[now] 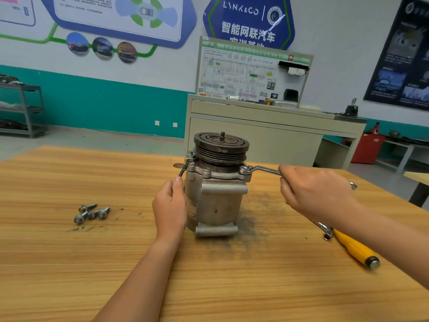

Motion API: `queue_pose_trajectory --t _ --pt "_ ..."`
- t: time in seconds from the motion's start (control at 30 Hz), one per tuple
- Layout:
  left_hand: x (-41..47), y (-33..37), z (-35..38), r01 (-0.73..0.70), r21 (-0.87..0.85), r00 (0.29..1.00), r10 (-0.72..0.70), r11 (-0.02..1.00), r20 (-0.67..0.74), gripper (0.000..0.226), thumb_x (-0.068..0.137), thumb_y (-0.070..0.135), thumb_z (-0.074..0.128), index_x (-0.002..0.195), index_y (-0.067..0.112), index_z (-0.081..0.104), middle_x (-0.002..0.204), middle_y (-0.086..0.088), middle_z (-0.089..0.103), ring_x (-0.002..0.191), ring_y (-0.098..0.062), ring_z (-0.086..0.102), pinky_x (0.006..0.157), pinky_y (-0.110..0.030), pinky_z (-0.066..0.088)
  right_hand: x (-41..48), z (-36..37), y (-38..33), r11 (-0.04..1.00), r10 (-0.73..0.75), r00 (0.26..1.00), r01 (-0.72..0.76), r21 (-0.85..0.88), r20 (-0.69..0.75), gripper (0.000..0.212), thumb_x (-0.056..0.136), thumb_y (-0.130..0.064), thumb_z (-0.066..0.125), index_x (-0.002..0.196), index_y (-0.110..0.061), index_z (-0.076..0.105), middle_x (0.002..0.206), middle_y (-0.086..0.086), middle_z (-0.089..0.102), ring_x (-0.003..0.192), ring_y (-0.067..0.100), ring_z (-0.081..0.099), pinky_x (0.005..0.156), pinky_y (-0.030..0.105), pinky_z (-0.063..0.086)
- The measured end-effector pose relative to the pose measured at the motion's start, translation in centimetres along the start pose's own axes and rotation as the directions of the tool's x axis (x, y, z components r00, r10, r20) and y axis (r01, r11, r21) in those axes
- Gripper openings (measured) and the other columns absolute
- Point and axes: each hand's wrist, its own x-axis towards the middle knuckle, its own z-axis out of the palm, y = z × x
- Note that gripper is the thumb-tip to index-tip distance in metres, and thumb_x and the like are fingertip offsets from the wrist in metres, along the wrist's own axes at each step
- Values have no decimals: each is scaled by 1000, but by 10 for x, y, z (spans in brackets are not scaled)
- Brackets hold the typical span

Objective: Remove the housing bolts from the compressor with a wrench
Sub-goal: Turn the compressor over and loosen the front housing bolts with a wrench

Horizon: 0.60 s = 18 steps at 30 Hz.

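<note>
A grey metal compressor (214, 201) stands upright on the wooden table (69, 263), its dark grooved pulley (221, 147) on top. My left hand (170, 205) holds the left side of its body, thumb up near a black wire. My right hand (318, 191) grips the handle of a silver ring wrench (260, 169), whose ring end sits on a bolt at the right of the housing flange. Another flange bolt (207, 170) shows at the front. Three loose bolts (91, 212) lie on the table to the left.
A yellow-handled tool (355, 249) and a silver socket wrench end (327, 233) lie at the right under my forearm. Dark grime stains the table beside the compressor. A beige training cabinet (267, 135) stands behind the table, and a metal shelf (21, 110) at the far left.
</note>
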Motion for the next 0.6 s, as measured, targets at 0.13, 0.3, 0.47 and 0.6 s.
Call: queue_pose_trajectory --t 0.13,0.3,0.47,0.6 --pt "0 -1 -1 -3 6 1000 3 1000 6 39 99 22 43 62 10 41 55 2 34 54 -11 29 46 -20 25 3 25 8 998 3 987 -12 -54 -163 21 83 -4 49 92 3 67 62 11 60 51 29 56 56 36 49" --pt "1 -4 0 -30 11 1000 30 999 7 38 98 21 43 62 8 42 55 1 34 49 -4 29 46 -20 25 28 56 5 990 138 981 -136 21 -135 24 73 10 67 96 3 67 87 20 67 79 33 65 87 58 43" --pt "3 -8 0 -40 19 999 40 999 -1 40 98 22 43 60 12 40 54 2 33 47 -3 30 45 -19 25 59 69 -5 985 143 990 -143 94 12 26 91 -2 45 112 -8 60 119 8 61 111 25 55 98 42 31" --pt "4 -9 -1 -44 16 999 44 999 5 39 98 22 43 61 10 41 55 2 33 48 -3 30 45 -19 24 72 63 -5 990 122 991 -125 61 56 27 97 -13 37 115 -16 57 108 2 65 97 23 58 84 32 34"
